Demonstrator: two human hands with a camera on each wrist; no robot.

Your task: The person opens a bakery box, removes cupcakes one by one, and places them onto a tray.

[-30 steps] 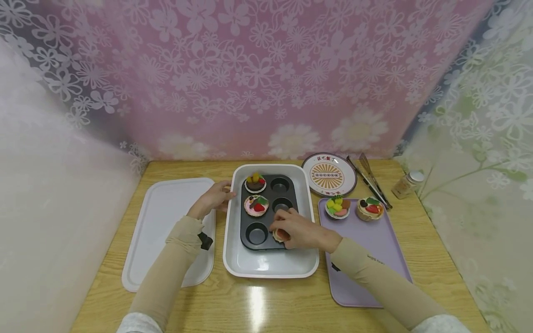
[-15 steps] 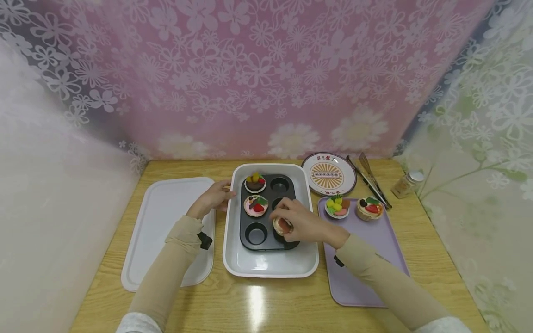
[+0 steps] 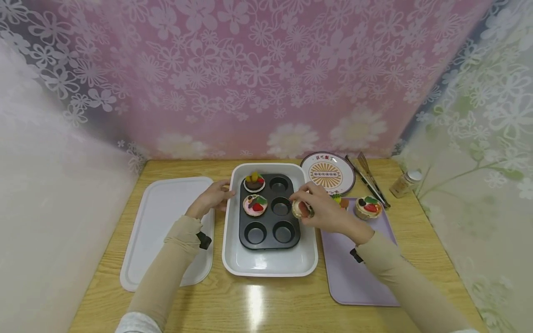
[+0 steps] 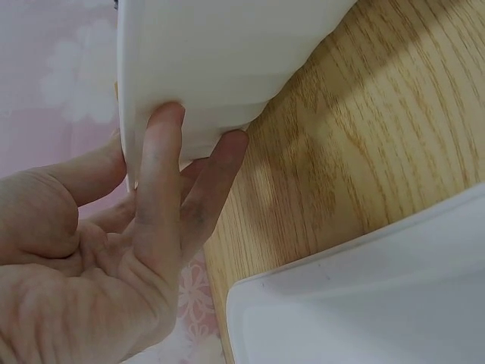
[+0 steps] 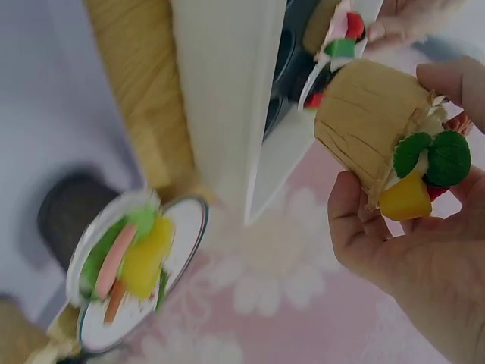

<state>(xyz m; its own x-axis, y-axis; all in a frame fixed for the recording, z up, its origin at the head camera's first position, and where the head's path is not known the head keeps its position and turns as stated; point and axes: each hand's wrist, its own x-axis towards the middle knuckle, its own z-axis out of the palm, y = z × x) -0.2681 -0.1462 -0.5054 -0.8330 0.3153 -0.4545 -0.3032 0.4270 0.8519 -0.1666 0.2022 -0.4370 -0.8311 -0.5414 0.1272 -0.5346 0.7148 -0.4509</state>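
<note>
We see a tan, ridged, cup-shaped cake with cream, a yellow block and green leaves on top point(image 5: 371, 114) pinched in the bent fingers and thumb of the right hand point(image 3: 330, 215). Its base-to-top axis runs diagonally in the right wrist view, base to the upper left and toppings to the lower right; the head view shows the topped face turned up. From overhead we find it between the edge of the black, six-cup metal muffin tin point(image 3: 269, 233) and the right rim of the deep white rectangular tray point(image 3: 268, 264).

Half a second ago we had it at the tin's near right cup point(image 3: 284, 232); now it is farther right and away from us, and that cup shows its dark hollow. The right hand now partly covers a cake with yellow and green toppings point(image 5: 140, 262) on the flat purple tray point(image 3: 354, 268). Our left hand point(image 3: 210, 200) has stayed put, fingers fairly straight against the white tray's outer wall, thumb at its rim.
</note>
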